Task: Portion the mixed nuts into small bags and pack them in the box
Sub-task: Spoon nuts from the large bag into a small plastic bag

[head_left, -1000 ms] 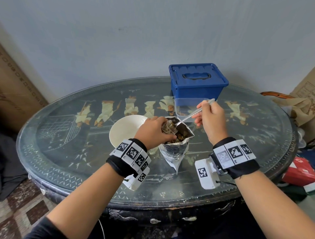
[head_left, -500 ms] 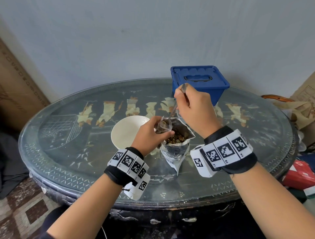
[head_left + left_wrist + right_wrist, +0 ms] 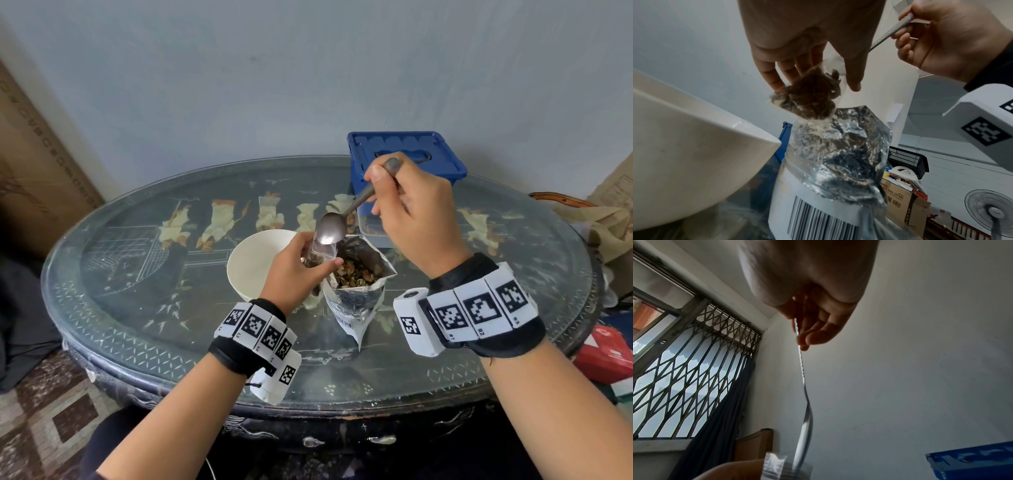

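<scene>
Her left hand point(image 3: 294, 270) pinches a small clear bag point(image 3: 809, 95) part-filled with nuts, just beside the open foil pouch point(image 3: 356, 291). The right hand point(image 3: 414, 212) grips a spoon point(image 3: 330, 228), bowl tipped at the bag's mouth. The blue box point(image 3: 404, 150) sits beyond that hand.

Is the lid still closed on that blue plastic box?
Yes, the blue lid sits flat on the clear-walled plastic box, behind the right hand.

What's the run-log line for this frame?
step: filling small bag | left hand: holds bag | right hand: spoon tipped at bag mouth | nut pouch: open
</scene>
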